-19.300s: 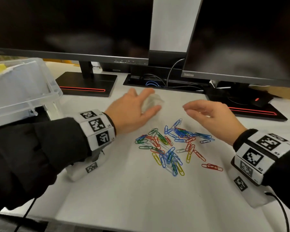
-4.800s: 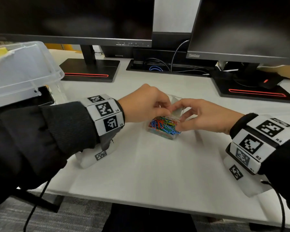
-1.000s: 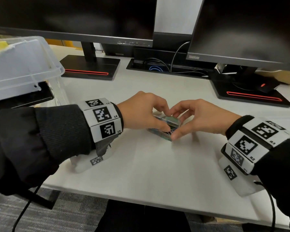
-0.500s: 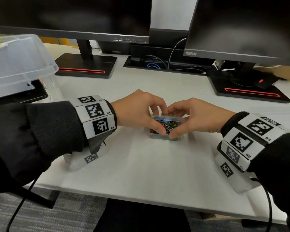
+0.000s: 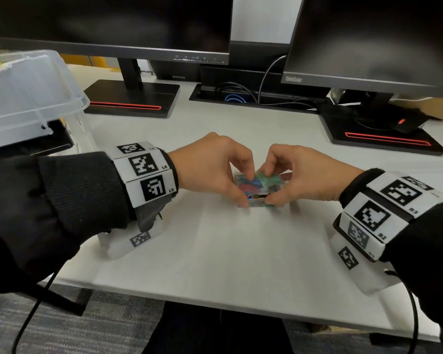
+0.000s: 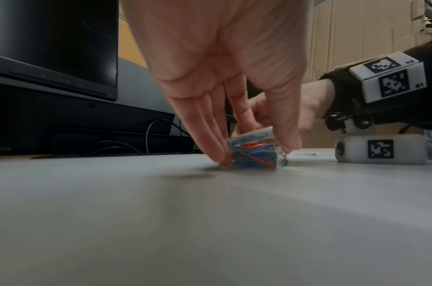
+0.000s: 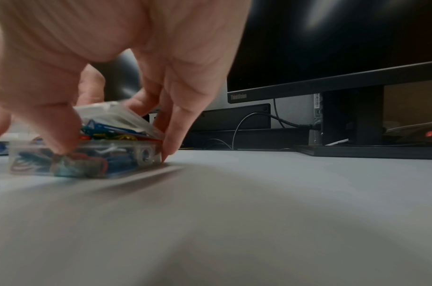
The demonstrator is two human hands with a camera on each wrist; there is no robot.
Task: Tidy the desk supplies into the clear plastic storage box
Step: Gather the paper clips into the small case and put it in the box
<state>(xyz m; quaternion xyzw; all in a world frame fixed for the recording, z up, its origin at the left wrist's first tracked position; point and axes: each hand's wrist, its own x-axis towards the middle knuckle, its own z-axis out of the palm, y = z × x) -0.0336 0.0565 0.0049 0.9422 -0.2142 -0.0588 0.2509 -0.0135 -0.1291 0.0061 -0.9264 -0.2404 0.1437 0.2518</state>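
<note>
At the middle of the white desk [image 5: 215, 251], seen from the head camera, a small clear case of paper clips [image 5: 260, 190] lies flat with its long axis running left to right, from 9 o'clock to 3 o'clock. The left hand [image 5: 207, 169] pinches its left end, thumb on the near edge and fingers curled over the top; the right hand [image 5: 299, 175] pinches the right end the same way, fingertips meeting over the lid. At 10 o'clock a clear plastic storage box [image 5: 36, 98] stands at the desk's left edge. At 12 o'clock one dark monitor [image 5: 108, 21] rests on a black base, and at 2 o'clock a second monitor [image 5: 381, 39] stands, cables lying between them. Grey carpet shows below the desk edge. From the left wrist, the left hand [image 6: 222, 77] reaches down with narrow fingers [image 6: 207, 139] and thumb on either side of the case [image 6: 254, 152], which looks tilted, its upper part raised toward 1 o'clock; blur hides the detail. The right hand [image 6: 296, 116] lies behind it at 3 o'clock, brown cardboard beyond. From the right wrist, the right hand [image 7: 99, 58] grips the case [image 7: 87, 154], thumb at its near side and a finger at its right corner on the desk [image 7: 234, 232]; the lid [image 7: 117, 116] sits ajar, rising toward 10 o'clock above coloured clips.
</note>
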